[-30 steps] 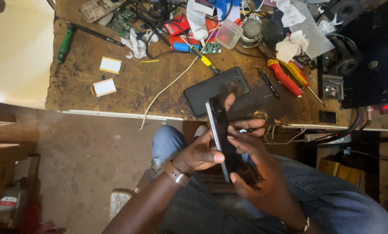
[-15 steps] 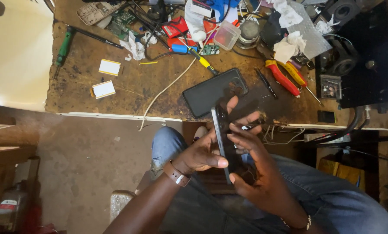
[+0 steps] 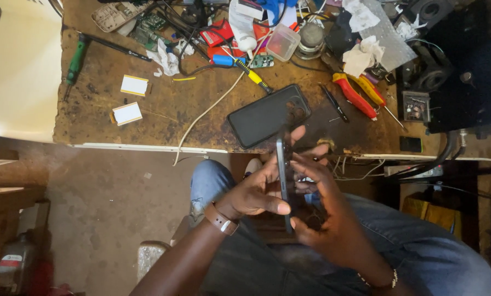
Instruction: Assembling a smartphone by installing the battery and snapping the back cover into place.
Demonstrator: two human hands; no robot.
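Over my lap I hold a dark smartphone (image 3: 283, 181) edge-on to the camera, so only its thin side shows. My left hand (image 3: 256, 192) grips it from the left, thumb against its lower edge and fingers reaching past its top. My right hand (image 3: 325, 216) clasps it from the right, fingertips pressed along its side. Just beyond the phone, a black phone case (image 3: 267, 115) lies flat near the front edge of the worn wooden workbench (image 3: 163, 115).
Tools and parts crowd the bench's far side: a green-handled screwdriver (image 3: 75, 57), red-and-yellow pliers (image 3: 358, 93), a yellow screwdriver (image 3: 256, 77), circuit boards, a clear plastic tub (image 3: 283, 41), crumpled tissue. Two white cards (image 3: 129, 98) lie left. A white cable (image 3: 207, 109) hangs over the edge. Black equipment stands right.
The phone has turned more upright and edge-on between my hands. My right fingers have shifted along its side. The bench items have not moved.
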